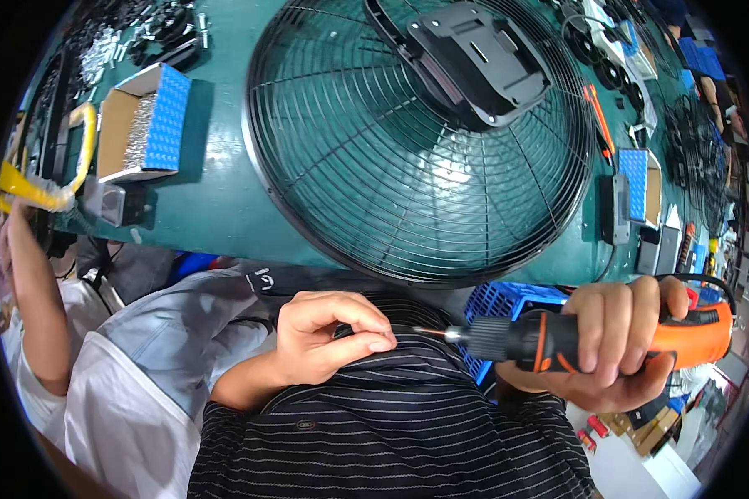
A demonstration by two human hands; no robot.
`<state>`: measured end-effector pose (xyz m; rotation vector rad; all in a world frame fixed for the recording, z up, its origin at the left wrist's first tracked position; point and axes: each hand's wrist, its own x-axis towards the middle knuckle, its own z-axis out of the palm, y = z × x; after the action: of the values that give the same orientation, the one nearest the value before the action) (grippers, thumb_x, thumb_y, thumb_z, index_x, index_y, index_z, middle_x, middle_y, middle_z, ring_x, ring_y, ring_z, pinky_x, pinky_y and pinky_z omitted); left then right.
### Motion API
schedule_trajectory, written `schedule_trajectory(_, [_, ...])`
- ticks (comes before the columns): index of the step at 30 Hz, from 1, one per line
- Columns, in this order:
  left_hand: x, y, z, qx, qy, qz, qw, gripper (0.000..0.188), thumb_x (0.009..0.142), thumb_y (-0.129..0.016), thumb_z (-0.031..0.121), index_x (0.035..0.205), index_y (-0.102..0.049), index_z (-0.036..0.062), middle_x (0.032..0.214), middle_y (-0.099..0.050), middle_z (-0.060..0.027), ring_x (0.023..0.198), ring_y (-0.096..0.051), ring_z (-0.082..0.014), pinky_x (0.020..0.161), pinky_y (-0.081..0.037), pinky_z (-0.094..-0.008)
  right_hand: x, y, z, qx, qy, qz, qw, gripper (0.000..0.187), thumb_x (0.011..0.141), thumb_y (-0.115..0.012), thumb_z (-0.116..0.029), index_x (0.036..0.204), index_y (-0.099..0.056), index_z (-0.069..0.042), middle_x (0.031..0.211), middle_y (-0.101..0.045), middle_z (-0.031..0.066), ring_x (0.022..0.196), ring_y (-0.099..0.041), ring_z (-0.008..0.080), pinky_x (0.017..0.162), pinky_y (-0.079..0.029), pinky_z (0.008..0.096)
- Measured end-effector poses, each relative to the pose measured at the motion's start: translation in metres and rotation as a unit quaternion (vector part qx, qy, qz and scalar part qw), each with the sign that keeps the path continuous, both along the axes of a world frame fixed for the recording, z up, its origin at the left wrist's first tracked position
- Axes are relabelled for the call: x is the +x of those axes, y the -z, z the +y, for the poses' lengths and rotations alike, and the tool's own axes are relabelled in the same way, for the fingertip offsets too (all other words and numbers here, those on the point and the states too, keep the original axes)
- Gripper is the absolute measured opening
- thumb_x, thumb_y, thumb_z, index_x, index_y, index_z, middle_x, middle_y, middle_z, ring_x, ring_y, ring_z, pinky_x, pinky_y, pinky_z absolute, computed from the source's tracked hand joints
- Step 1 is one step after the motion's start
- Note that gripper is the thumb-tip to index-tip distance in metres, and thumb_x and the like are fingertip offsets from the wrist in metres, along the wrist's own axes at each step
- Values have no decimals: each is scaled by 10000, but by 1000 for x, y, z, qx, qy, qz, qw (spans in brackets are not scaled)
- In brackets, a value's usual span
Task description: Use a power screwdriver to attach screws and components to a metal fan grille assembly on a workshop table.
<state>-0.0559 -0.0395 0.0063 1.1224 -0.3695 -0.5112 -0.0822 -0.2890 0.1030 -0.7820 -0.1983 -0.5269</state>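
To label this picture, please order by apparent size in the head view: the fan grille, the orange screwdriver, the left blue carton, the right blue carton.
1. Fan grille
2. Orange screwdriver, partly covered by the right hand
3. Left blue carton
4. Right blue carton
Nearness to the camera may enlarge the screwdriver.

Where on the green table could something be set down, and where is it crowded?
Bare table shows between the blue-sided carton at left and the black wire grille. It is crowded at upper left with black parts, and at right around another box.
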Motion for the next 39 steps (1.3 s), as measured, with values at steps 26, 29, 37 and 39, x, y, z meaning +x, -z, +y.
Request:
schedule_trajectory(26, [-8,7,-4,-46,51,239,969,153,982,-600,68,1005,-677,-63,846,-720,-151,623,-618,-110,534,-500,-231,4,12,30,-47,14,-1,999,441,933,-655,-162,1259,-380,-50,793,-567,53,584,-587,157,517,-534,284])
schedule_trajectory(29, [-9,4,-6,5,63,215,975,242,1015,-553,136,953,-641,-81,845,-700,-186,600,-626,-142,516,-498,-246,2,12,29,-45,36,14,998,428,939,-647,-174,1251,-381,-51,785,-552,48,576,-573,153,527,-525,290])
schedule_trajectory(37, [-1,11,-11,68,44,-15,997,101,867,-677,-33,965,-695,-47,839,-709,-139,655,-651,-164,589,-526,-277,-3,15,19,-36,15,30,999,400,939,-647,-179,1229,-395,-69,781,-544,47,568,-563,156,540,-526,296])
schedule_trajectory(39, [4,14,-11,174,-1,-193,966,121,780,-757,-16,893,-713,-22,770,-704,-112,641,-661,-204,565,-509,-285,-3,16,16,-90,-14,23,996,395,933,-653,-164,1224,-401,-72,779,-555,48,569,-571,160,534,-528,297])
